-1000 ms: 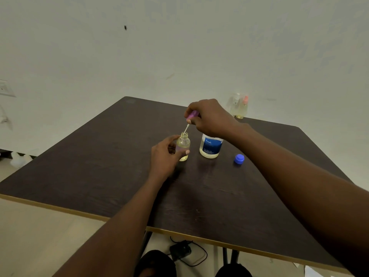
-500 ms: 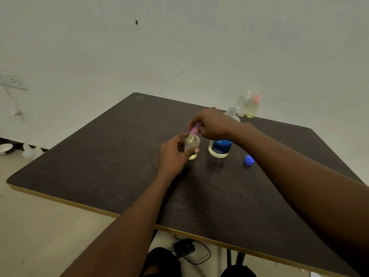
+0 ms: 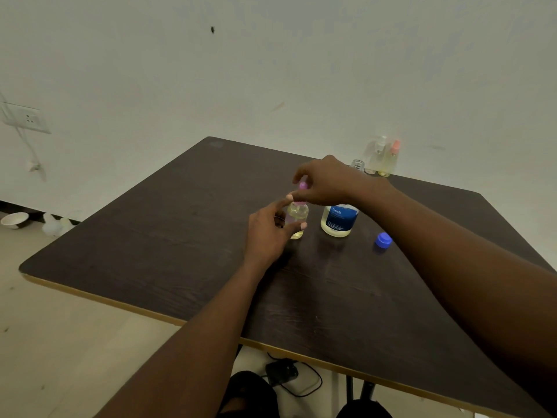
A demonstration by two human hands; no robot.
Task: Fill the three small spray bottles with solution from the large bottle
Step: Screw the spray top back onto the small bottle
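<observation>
1. Head view, only one camera. Dark wooden table against a pale wall.
2. Left hand: fingers curled narrowly around a small spray bottle, thumb on the near side, fingertips on the far side. Bottle stands upright on the table and holds pale yellow liquid.
3. Right hand: pinched closed on the pink spray cap sitting at the small bottle's neck. Thumb and forefinger on the cap, other fingers tucked. Can't tell if the cap is fully seated.
4. Large bottle, blue label, stands just right of the small bottle, partly under the right wrist. Its open neck shows behind the wrist. Some yellowish liquid inside.
5. Blue cap lies on the table to the right of the large bottle, apart from it.
6. Two more small spray bottles at the far table edge by the wall: one with a white top, one with an orange top, side by side, both capped, upright.
</observation>
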